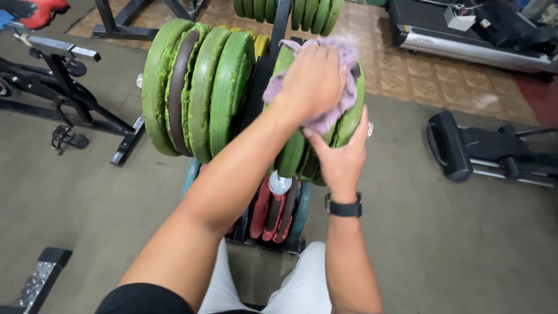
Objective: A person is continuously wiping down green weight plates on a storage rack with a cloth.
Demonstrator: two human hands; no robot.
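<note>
At the far left an exercise bike (64, 99) stood on the grey floor (453, 232), with a metal footplate (38, 279) low in the corner. Just right of it, a plate rack (273, 227) carried a group of worn green weight plates (197, 87) standing on edge, one brown plate (177, 87) wedged among them and a few yellow plates (261, 43) showing behind. Below these, smaller red plates (267, 209) and teal plates (190, 174) sat lower on the same rack. The person's left hand (311, 81) reached across from the lower left and pressed a lilac cloth (343, 87) against the top edge of the right-hand green plates (290, 151), its fingers curled down over the cloth and gripping it. Directly beneath, the right hand (340, 157), with a black watch (344, 207) on its wrist, was spread open with the palm flat against the side of those same plates, fingertips touching the lower fringe of the cloth and holding nothing. More green plates (285, 14) hung on a second rack behind. Further right, a treadmill (465, 35) lay on the tiled floor (418, 75), and the black foot of another machine (482, 151) rested well apart from the rack.
</note>
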